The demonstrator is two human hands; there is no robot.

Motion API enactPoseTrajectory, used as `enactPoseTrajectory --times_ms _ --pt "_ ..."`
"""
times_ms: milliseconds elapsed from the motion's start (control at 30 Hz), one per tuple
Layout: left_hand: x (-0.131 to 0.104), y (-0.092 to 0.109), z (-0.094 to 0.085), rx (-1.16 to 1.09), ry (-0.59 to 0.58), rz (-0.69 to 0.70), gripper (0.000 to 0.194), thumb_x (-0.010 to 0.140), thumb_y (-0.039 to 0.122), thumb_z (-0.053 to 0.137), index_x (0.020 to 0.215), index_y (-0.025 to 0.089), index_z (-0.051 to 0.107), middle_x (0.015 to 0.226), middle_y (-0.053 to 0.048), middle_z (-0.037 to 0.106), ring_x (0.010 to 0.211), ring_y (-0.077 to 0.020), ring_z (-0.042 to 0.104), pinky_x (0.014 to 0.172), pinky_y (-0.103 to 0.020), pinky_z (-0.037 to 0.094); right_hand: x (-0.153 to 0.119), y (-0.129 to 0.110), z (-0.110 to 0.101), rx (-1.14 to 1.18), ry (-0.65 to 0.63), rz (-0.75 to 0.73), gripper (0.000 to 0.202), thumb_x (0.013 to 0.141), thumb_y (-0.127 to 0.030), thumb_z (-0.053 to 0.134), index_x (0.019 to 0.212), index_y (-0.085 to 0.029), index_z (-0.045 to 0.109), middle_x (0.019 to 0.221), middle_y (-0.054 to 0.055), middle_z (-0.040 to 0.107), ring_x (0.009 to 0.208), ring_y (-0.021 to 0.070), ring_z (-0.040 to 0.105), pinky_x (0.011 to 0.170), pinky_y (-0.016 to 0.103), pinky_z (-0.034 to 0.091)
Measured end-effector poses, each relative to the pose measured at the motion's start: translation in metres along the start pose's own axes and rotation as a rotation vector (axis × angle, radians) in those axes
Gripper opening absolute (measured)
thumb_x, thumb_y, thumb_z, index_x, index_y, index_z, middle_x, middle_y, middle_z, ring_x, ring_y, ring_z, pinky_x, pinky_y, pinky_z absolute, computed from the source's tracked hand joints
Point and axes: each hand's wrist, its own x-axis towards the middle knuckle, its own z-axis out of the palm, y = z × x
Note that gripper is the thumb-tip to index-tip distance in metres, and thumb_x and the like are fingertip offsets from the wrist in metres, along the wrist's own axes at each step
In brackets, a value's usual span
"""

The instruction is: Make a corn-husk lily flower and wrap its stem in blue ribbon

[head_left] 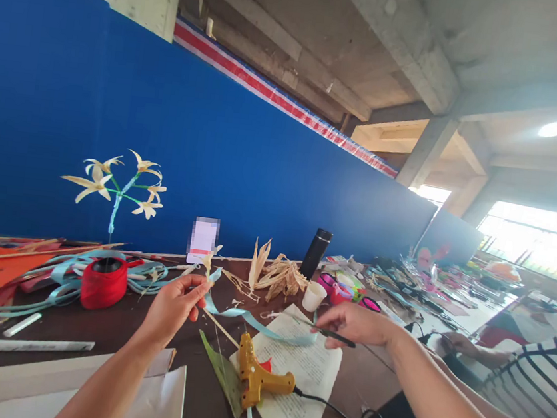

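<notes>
My left hand (175, 308) pinches a thin stick with a small pale flower (207, 266) at its top. Light blue ribbon (253, 320) is gripped there too and stretches in a loose curve toward my right hand (356, 325). That hand is closed around a slim dark-handled tool (338, 338) whose kind I cannot make out; the ribbon's far end is beside its fingertips. Between and below my hands, a yellow glue gun (264, 375) rests on a printed sheet (309, 400), with a green leaf (223, 367) partly under it.
A finished-looking stem of pale flowers (119, 197) rises from a red roll (103, 285) at left. Dried husks (281, 276), a white cup (314, 296) and a black bottle (316, 253) stand behind. A person in a striped top (535, 379) sits at right.
</notes>
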Motion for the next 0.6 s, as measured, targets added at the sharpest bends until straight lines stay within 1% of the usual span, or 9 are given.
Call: enactPoseTrajectory --times_ms 33,100,200,300,433,533,600 --pt "0.0 -0.001 0.0 0.004 -0.002 0.0 0.036 0.072 0.051 0.061 0.082 0.017 0.06 0.053 0.006 0.055 0.038 -0.006 0.044 0.044 -0.019 0.031 0.006 -0.005 0.006 0.086 0.05 -0.089 0.05 0.068 -0.043 0.071 0.11 -0.015 0.067 0.078 0.002 0.062 0.063 0.0094 0.051 0.058 0.02 0.04" --pt "0.0 -0.002 0.0 0.012 -0.003 -0.002 0.036 0.072 0.051 0.061 0.081 0.017 0.059 0.052 0.006 0.055 0.038 -0.0062 0.044 0.044 -0.019 0.031 0.022 -0.014 0.021 0.227 0.113 -0.202 0.052 0.073 -0.043 0.067 0.117 -0.015 0.062 0.085 0.003 0.061 0.068 0.0097 0.051 0.063 0.021 0.041" --pt "0.001 -0.001 0.001 0.023 0.007 -0.017 0.036 0.07 0.052 0.062 0.081 0.017 0.059 0.05 0.007 0.054 0.037 -0.0068 0.045 0.043 -0.019 0.03 0.051 -0.029 0.046 0.292 0.151 -0.236 0.049 0.074 -0.044 0.066 0.112 -0.013 0.065 0.074 0.0 0.057 0.063 0.0083 0.046 0.058 0.02 0.038" --pt "0.001 0.002 0.002 0.029 0.005 -0.021 0.037 0.068 0.052 0.063 0.08 0.017 0.058 0.048 0.007 0.053 0.036 -0.0079 0.046 0.043 -0.02 0.032 0.075 -0.042 0.062 0.31 0.132 -0.246 0.049 0.073 -0.045 0.068 0.11 -0.014 0.066 0.079 0.001 0.059 0.065 0.0088 0.047 0.06 0.02 0.038" --pt "0.001 0.003 0.003 0.041 -0.017 -0.011 0.035 0.068 0.051 0.063 0.079 0.018 0.059 0.048 0.007 0.054 0.037 -0.0093 0.048 0.044 -0.021 0.035 0.096 -0.053 0.069 0.312 0.108 -0.251 0.047 0.071 -0.045 0.069 0.108 -0.017 0.068 0.078 -0.001 0.06 0.067 0.0094 0.048 0.062 0.021 0.038" --pt "0.002 0.003 0.004 0.028 -0.03 -0.01 0.035 0.069 0.052 0.063 0.078 0.018 0.059 0.048 0.007 0.054 0.038 -0.0094 0.048 0.043 -0.021 0.035 0.105 -0.056 0.069 0.319 0.111 -0.263 0.046 0.072 -0.044 0.069 0.11 -0.018 0.068 0.079 -0.001 0.062 0.067 0.0094 0.049 0.063 0.021 0.038" --pt "0.002 0.003 0.004 0.014 -0.044 -0.011 0.036 0.069 0.053 0.062 0.077 0.018 0.058 0.048 0.007 0.053 0.038 -0.0092 0.047 0.043 -0.02 0.035 0.107 -0.057 0.068 0.311 0.13 -0.254 0.046 0.073 -0.044 0.068 0.111 -0.019 0.067 0.078 -0.001 0.062 0.065 0.009 0.049 0.061 0.02 0.038"
